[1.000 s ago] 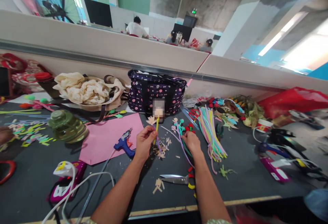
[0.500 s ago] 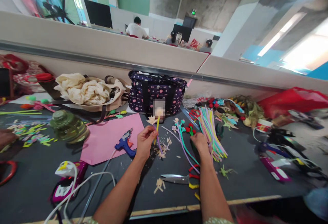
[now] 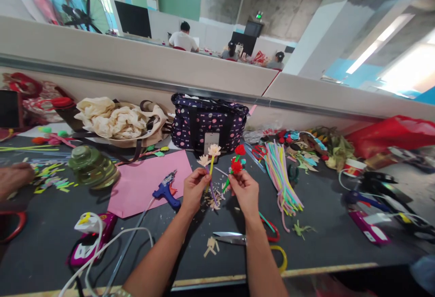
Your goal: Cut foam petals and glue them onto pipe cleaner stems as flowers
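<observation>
Between the thumb and fingers of my left hand [image 3: 195,189] are the stems of two cream craft flowers [image 3: 214,150], one stem yellow and one purple. Opposite it, my right hand [image 3: 245,192] pinches red craft flowers [image 3: 237,165] by their green stems. The two bunches stand upright side by side, a small gap apart. Below the hands lie loose cream scraps [image 3: 214,201]. Scissors [image 3: 229,238] with red and yellow handles rest under my right forearm, which hides their middle. Behind my right hand, other craft flowers are mostly hidden.
A blue glue gun [image 3: 166,191] lies on pink paper [image 3: 136,192] to the left, near a green glass jar [image 3: 91,167]. Pastel pipe cleaners [image 3: 282,174] lie right. A dark patterned bag [image 3: 183,124] stands behind. Another person's hand [image 3: 15,179] is at far left; white cables [image 3: 125,231] cross the front left.
My right hand has lifted the red flowers from the table and brought them left, beside the cream ones. The scissors' handles have shifted slightly. My left hand keeps its hold.
</observation>
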The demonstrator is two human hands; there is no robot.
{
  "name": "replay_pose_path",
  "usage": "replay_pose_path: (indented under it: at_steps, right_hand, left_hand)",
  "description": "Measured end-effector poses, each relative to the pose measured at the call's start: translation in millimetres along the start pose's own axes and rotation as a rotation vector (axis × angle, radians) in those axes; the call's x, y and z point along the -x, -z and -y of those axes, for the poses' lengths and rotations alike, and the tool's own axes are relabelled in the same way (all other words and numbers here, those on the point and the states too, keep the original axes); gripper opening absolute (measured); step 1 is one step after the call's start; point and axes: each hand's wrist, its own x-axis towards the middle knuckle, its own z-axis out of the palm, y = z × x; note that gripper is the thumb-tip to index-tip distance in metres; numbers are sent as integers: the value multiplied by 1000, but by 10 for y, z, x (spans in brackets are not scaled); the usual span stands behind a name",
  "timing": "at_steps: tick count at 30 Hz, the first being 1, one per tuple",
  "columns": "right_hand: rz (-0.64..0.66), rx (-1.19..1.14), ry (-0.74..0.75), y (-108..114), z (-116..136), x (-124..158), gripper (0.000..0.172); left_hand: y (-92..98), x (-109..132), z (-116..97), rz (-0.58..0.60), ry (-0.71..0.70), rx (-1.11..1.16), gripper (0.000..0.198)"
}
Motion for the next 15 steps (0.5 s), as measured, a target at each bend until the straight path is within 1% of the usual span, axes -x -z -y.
replay_pose_path:
  at_steps: [1, 2, 4, 6, 7, 8, 10, 12, 13, 15]
  right_hand:
    - [-24, 72, 15, 3, -18, -25, 26]
    - [-74, 191, 24, 46, -61, -72, 23]
    - [-155, 535, -3, 218, -198, -200, 18]
    - [-128, 885, -119, 410, -353, -321, 14]
    - [-75, 1018, -154, 476, -418, -361, 15]
    - [-62, 1062, -169, 508, -471, -385, 15]
    - [-3, 1113, -128, 457, -537, -388, 17]
    - [146, 1150, -24, 295, -572, -365, 18]
    - [203, 1152, 1, 202, -587, -359, 17]
    - [254, 1149, 8, 52, -620, -373, 14]
  left_hand:
    - [1, -3, -3, 1, -5, -5, 16]
    - [2, -7, -8, 1, -6, -9, 16]
    - [4, -16, -22, -9, -3, -6, 16]
    - [6, -23, -34, -20, 7, 11, 16]
    - [6, -26, -38, -21, 11, 17, 16]
    - [7, -27, -38, -20, 15, 20, 15]
    - [10, -26, -33, -15, 20, 23, 15]
    - [15, -25, -21, -13, 25, 26, 15]
    - [18, -24, -14, -16, 30, 31, 16]
    - [23, -25, -6, -25, 43, 38, 17]
